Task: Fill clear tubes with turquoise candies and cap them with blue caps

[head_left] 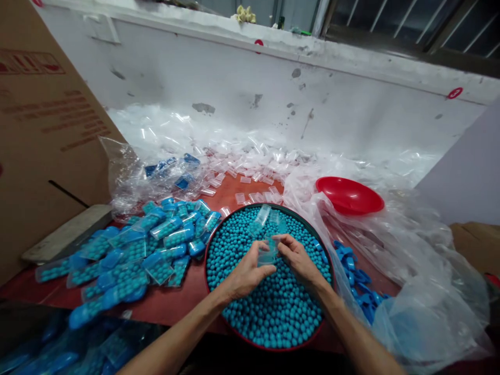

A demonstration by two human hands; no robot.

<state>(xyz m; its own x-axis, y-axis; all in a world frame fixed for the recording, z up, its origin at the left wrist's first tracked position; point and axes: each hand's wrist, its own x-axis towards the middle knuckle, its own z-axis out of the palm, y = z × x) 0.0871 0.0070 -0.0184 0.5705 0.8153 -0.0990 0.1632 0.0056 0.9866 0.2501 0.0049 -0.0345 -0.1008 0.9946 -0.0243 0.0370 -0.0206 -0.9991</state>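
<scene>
2 forearms [183, 323] over beads [273, 315] (fingers [266, 270] hold clear container [267, 256])

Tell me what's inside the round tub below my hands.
Small blue-green balls fill the tub, and clear plastic containers lie on top. The floor is covered by balls, and your left hand and right hand hide part of the surface.

My bare left forearm [183, 325] slants in from the near left, my bare right forearm [346, 320] from the near right, so that my hands almost meet. My left hand [250, 265] is curled in a grip, its thumb pointing right. My right hand [299, 258] has its fingers bent, tips turned left.
</scene>
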